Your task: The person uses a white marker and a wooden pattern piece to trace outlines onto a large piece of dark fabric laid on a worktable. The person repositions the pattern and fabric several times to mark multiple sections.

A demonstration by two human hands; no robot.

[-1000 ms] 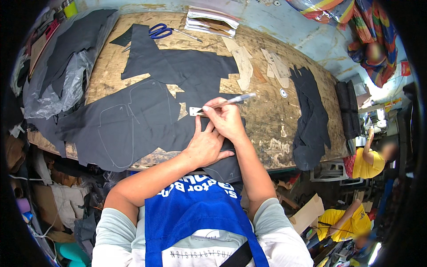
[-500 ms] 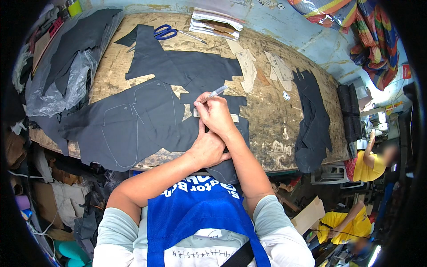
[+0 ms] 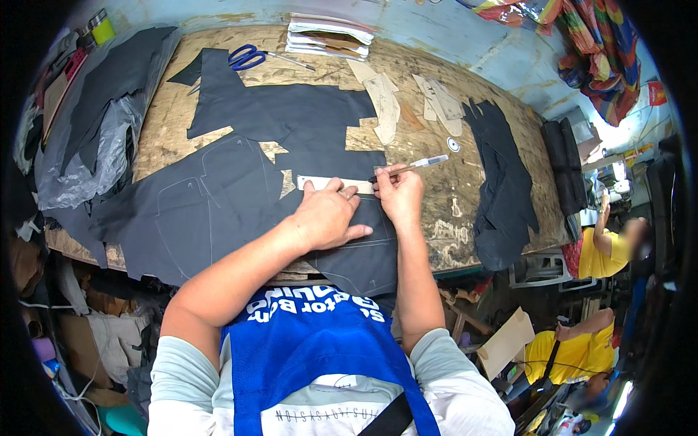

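Note:
My left hand (image 3: 323, 219) lies flat with fingers spread, its fingertips pressing a narrow cream strip pattern (image 3: 313, 182) onto a dark grey sheet of material (image 3: 160, 221). At the strip's right end, my right hand (image 3: 401, 200) pinches a clear-barrelled pen (image 3: 430, 160). The pen slants up and right, with its lower end down near the material; its tip is hard to make out. Thin pale outlines of curved shapes are drawn on the dark sheet, and pale lines run below my left hand.
Blue-handled scissors (image 3: 247, 57) and another pen (image 3: 291, 61) lie at the back. Paper patterns (image 3: 379, 98), a small white disc (image 3: 453, 144) and a dark material pile (image 3: 502, 189) are to the right. Stacked papers (image 3: 331, 35) stand by the wall. Two people in yellow are at far right.
My hands, crossed before, are now apart. The left has moved up onto the strip. The right has shifted right with the pen, which now leans further right. The view has shifted slightly.

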